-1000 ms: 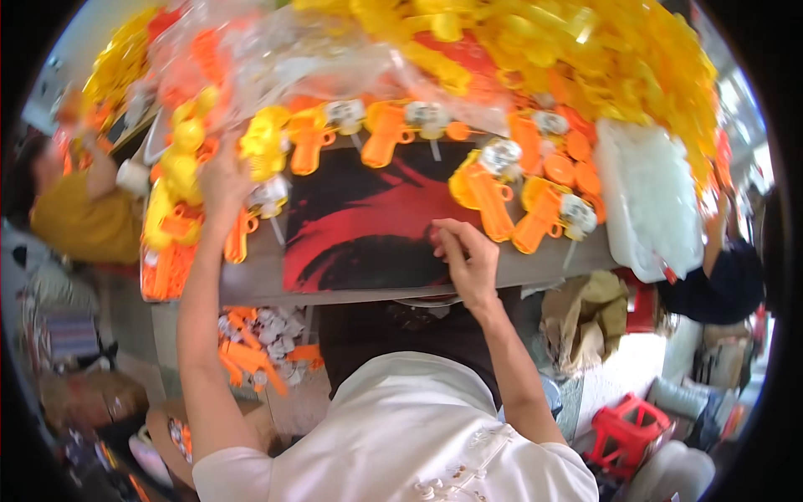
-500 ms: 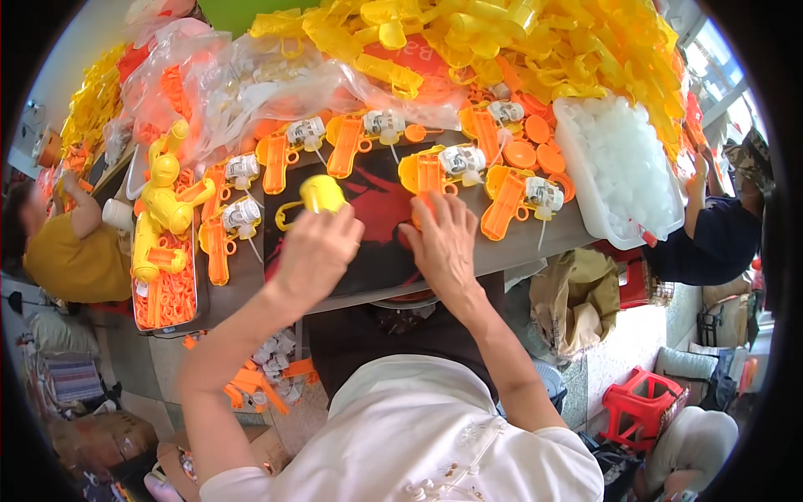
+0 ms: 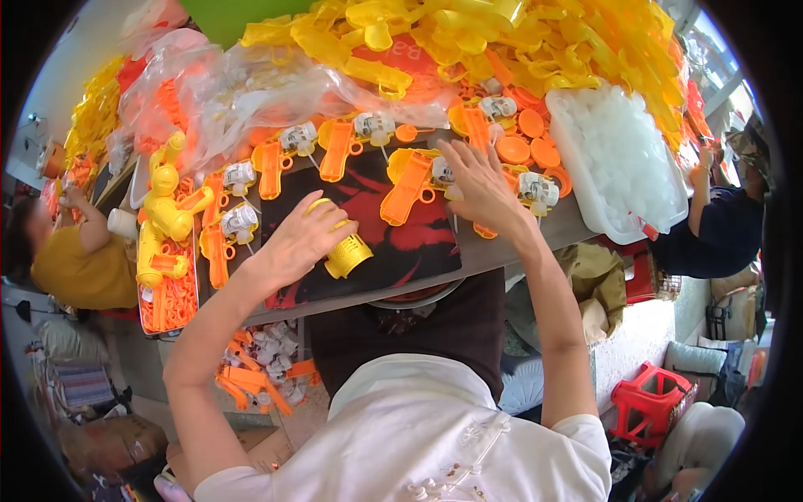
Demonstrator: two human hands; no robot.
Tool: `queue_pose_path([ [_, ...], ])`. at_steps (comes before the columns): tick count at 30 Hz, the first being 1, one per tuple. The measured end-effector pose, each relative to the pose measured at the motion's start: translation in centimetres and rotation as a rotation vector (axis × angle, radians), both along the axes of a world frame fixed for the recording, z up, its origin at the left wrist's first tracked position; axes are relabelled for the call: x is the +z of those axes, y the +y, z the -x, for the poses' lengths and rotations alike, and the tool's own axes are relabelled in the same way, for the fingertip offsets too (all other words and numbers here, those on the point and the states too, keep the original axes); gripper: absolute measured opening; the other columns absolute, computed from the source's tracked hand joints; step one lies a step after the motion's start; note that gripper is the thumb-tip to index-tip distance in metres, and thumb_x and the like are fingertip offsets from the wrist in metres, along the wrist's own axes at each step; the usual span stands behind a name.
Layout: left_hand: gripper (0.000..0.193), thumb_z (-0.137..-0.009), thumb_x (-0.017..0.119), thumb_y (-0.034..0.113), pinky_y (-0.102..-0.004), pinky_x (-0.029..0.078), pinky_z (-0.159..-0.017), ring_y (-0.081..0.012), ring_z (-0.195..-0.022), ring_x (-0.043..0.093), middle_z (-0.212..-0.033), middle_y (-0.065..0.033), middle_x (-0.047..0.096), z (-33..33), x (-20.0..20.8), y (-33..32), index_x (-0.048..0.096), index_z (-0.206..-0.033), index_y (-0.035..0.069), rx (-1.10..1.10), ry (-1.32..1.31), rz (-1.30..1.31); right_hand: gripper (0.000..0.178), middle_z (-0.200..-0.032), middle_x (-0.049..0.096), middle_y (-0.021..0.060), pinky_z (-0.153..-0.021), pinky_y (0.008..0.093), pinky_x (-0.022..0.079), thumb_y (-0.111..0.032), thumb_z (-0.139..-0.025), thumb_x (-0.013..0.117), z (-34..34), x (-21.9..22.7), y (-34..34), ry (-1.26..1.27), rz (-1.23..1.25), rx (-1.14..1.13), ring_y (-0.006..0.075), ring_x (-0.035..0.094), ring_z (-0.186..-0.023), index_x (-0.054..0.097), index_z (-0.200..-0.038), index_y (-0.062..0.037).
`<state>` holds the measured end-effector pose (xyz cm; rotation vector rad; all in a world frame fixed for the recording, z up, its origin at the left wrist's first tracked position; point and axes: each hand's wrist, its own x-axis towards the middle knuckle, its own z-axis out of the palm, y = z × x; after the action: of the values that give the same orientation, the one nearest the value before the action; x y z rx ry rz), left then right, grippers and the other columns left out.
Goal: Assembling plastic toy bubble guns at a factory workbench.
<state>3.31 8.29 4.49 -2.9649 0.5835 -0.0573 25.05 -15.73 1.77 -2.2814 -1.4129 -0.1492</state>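
Note:
My left hand is closed around a yellow ribbed plastic cylinder, held low over a black and red mat on the table. My right hand reaches further back with its fingers spread over an orange toy-gun shell and a small white motor part. Whether it grips anything is unclear. More orange gun shells with white parts lie in a row along the mat's far edge.
A heap of yellow plastic parts and clear bags fills the back. A white tray of clear pieces stands at the right, a tray of orange parts at the left. Other people work at both sides. A red stool stands below.
My left hand came from the left side toward the mat's middle, picking up the yellow cylinder. My right hand moved from the mat's near edge up to the orange shells.

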Motion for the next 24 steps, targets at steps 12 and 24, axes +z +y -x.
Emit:
queue_pose_path([
  [12, 0.063, -0.069, 0.079, 0.009, -0.0350, 0.044, -0.098, -0.0223, -0.114, 0.055, -0.121, -0.0086, 0.054, 6.6, 1.9, 2.3, 0.054, -0.127, 0.005, 0.581, 0.031, 0.823, 0.073, -0.120, 0.057, 0.0192, -0.108, 0.0467, 0.037, -0.004, -0.069, 0.061, 4.2, 0.7, 2.0, 0.079, 0.021, 0.156, 0.0369, 0.050, -0.117, 0.042, -0.139, 0.0016],
  [24, 0.058, -0.070, 0.078, 0.019, -0.0378, 0.046, -0.097, -0.0303, -0.113, 0.055, -0.117, -0.0115, 0.056, 6.4, 3.2, 0.9, 0.056, -0.121, 0.004, 0.497, -0.193, 0.642, 0.082, -0.145, 0.043, 0.0211, -0.117, 0.0415, 0.026, -0.017, -0.084, 0.072, 8.5, 0.9, 3.8, 0.289, -0.025, 0.422, 0.0310, 0.038, -0.140, 0.028, -0.151, -0.0025],
])
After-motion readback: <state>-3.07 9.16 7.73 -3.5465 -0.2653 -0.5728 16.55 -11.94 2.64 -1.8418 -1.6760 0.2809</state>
